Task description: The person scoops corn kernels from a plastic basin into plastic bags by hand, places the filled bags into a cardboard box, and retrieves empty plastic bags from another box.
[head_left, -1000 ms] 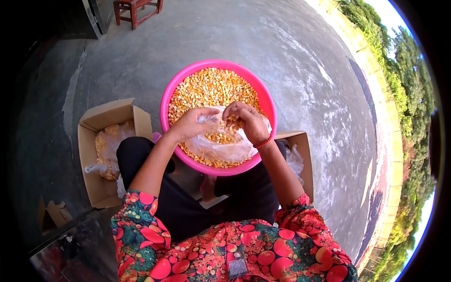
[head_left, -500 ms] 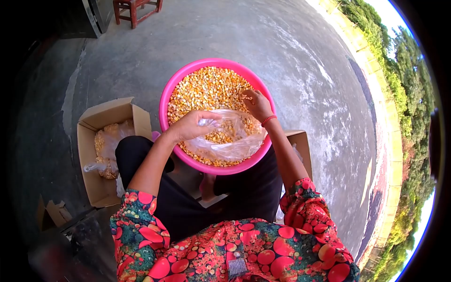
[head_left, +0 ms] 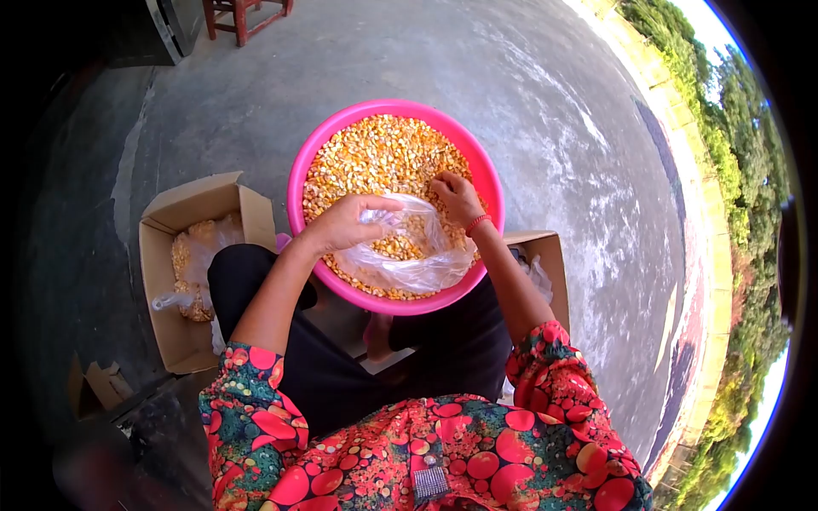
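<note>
A pink basin (head_left: 300, 175) full of yellow and orange corn kernels (head_left: 383, 149) sits in front of me, over my knees. On the kernels in its near half lies a clear plastic bag (head_left: 409, 271), mouth spread, with kernels inside. My left hand (head_left: 345, 225) grips the bag's left edge between thumb and fingers. At the basin's right side, my right hand (head_left: 460, 203), with a red bracelet (head_left: 478, 224), has its fingers curled down at the kernels beside the bag's mouth. Whatever is between those fingertips is hidden.
A cardboard box (head_left: 189, 194) on the left contains a clear bag of corn (head_left: 194, 264). Another cardboard box (head_left: 552, 266), with clear plastic in it, stands by my right knee. A red wooden stool (head_left: 241, 19) is on the concrete floor at the far left.
My right hand has moved slightly left and down, from above the kernels near the right rim to the kernels by the bag. My left hand stays on the bag's edge.
</note>
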A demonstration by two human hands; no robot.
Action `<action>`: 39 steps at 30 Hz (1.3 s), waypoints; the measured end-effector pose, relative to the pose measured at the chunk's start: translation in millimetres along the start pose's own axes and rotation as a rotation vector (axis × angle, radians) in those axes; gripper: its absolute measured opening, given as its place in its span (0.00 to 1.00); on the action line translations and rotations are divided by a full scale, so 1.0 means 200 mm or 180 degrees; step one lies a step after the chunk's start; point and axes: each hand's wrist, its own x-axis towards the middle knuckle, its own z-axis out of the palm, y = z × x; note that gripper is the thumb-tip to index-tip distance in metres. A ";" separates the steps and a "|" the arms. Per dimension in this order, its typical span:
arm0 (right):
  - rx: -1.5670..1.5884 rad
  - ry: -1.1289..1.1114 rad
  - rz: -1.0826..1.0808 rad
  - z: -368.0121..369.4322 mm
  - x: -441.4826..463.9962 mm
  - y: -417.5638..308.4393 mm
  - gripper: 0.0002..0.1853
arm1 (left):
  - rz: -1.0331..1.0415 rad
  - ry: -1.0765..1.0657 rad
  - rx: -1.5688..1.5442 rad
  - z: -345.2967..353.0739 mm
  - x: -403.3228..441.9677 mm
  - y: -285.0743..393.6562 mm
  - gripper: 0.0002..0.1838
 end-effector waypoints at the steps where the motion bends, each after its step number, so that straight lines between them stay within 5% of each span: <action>1: 0.0748 0.0180 0.0340 -0.01 0.01 0.01 0.11 | -0.0010 0.0024 -0.0025 0.00 0.00 0.00 0.23; 2: 0.1593 -0.0053 0.1136 -0.06 0.00 0.03 0.11 | -0.0011 0.0020 -0.0026 0.00 0.00 0.00 0.23; 3: 0.1593 -0.0051 0.1138 -0.09 0.00 0.00 0.11 | 0.0036 0.0042 -0.0007 0.00 0.00 -0.01 0.23; 5: 0.3291 0.0073 0.1680 -0.13 0.02 -0.02 0.10 | 0.0086 0.0064 0.0011 0.00 0.00 -0.01 0.23; 13: 0.4560 -0.0598 0.0966 -0.18 -0.06 -0.38 0.12 | 0.0033 0.0137 -0.0095 0.00 0.02 -0.03 0.23; 17: 0.3733 -0.0681 0.0788 -0.06 -0.19 -0.55 0.15 | 0.0021 0.0191 -0.0036 0.00 0.02 -0.04 0.23; 21: 0.1762 -0.1447 0.0171 0.04 -0.29 -0.55 0.14 | 0.0015 0.0180 -0.0154 0.00 0.01 -0.04 0.22; 27: 0.1383 -0.0594 0.0095 -0.10 -0.17 -0.48 0.12 | 0.0105 0.0217 0.0027 -0.01 0.00 -0.03 0.23; 31: 0.0389 0.0232 -0.0274 -0.14 0.00 -0.11 0.10 | 0.0066 0.0094 -0.0047 0.00 0.00 -0.02 0.23; 35: -0.1702 0.0458 -0.0816 -0.13 0.01 0.10 0.10 | 0.0005 0.0054 0.0023 -0.01 0.01 -0.04 0.23; 39: -0.1477 -0.0056 -0.0485 -0.06 -0.05 0.05 0.10 | 0.0008 0.0089 -0.0014 -0.01 0.01 -0.04 0.23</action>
